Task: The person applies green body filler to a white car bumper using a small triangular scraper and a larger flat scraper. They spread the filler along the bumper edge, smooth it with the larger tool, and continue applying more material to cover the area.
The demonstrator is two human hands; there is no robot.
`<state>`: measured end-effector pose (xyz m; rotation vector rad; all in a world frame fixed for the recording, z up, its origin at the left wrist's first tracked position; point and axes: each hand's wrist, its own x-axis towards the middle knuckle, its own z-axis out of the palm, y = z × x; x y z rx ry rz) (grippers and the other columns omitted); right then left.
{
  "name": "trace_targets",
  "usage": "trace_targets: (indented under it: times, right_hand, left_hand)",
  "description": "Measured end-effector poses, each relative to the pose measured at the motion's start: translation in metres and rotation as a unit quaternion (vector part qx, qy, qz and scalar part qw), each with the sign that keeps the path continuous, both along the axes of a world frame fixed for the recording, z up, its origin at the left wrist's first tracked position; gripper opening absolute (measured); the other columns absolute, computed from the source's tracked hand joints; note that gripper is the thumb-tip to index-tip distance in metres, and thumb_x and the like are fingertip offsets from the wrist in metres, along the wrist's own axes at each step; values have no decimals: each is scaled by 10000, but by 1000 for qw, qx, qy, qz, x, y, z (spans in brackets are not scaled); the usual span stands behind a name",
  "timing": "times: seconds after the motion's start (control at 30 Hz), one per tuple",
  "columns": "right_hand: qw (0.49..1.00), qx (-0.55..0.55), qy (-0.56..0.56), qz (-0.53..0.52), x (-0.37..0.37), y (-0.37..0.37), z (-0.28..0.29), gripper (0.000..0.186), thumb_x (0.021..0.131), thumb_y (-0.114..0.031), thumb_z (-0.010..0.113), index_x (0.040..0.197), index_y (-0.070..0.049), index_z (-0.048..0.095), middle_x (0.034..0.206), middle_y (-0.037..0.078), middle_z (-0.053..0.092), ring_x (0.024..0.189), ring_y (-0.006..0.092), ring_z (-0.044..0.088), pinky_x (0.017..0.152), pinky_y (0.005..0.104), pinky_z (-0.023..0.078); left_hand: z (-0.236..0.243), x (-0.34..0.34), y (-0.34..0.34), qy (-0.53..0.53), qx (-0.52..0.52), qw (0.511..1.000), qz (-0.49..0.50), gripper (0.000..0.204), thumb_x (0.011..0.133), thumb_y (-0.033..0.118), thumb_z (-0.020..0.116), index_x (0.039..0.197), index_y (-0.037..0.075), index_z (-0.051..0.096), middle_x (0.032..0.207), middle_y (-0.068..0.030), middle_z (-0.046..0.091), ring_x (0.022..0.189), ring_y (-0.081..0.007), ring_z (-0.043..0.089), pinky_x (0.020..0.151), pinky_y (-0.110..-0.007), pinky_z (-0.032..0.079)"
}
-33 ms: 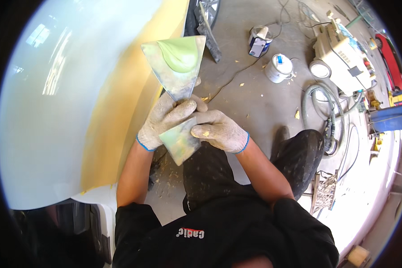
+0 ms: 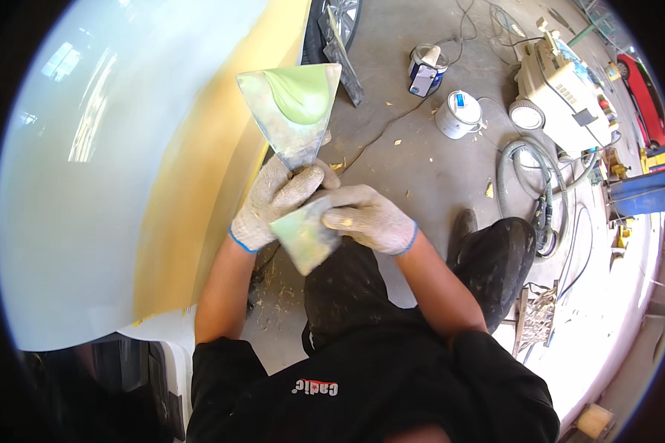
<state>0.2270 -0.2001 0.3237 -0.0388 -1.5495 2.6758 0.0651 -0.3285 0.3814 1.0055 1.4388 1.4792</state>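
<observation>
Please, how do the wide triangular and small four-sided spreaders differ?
The larger, greyish triangular spreader bears thick green paste; the smaller, mottled four-sided spreader shows only smears. The triangular one extends forward from the left hand; the four-sided one slants back from the right hand. Both look stained.

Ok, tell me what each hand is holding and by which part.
The left hand grips the broad triangular scraper by its narrow end; the right hand pinches the small flat spreader by its upper-right edge.
</observation>
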Motion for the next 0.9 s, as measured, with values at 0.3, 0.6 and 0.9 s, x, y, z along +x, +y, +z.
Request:
trace_targets:
  times: [0.3, 0.6, 0.9]
  right_hand:
    - [917, -250, -112, -289, 25, 36, -9, 385, 993, -93, 544, 1338, 71, 589, 1212, 138, 693, 1064, 260, 704, 946, 430, 594]
    - [934, -276, -40, -221, -12, 17, 0, 406, 1028, -170, 546, 1374, 42, 559, 1263, 154, 677, 1098, 261, 703, 949, 431, 592]
    - [917, -32, 26, -397, -49, 67, -1, 357, 1010, -115, 595, 1330, 41, 631, 1219, 79, 676, 1101, 179, 675, 960, 349, 581]
  left_hand:
    - [-59, 15, 17, 346, -5, 914, 211, 525, 920, 6, 670, 1433, 51, 569, 1024, -88, 582, 872, -185, 599, 763, -310, 503]
    - [-104, 40, -11, 497, -109, 822, 255, 687, 890, 76, 700, 1546, 92, 497, 1122, -177, 555, 1027, -365, 614, 897, -434, 526]
    - [-91, 45, -113, 204, -211, 882, 370, 361, 933, 38, 718, 1269, -27, 606, 1063, -105, 661, 939, -180, 639, 800, -347, 538]
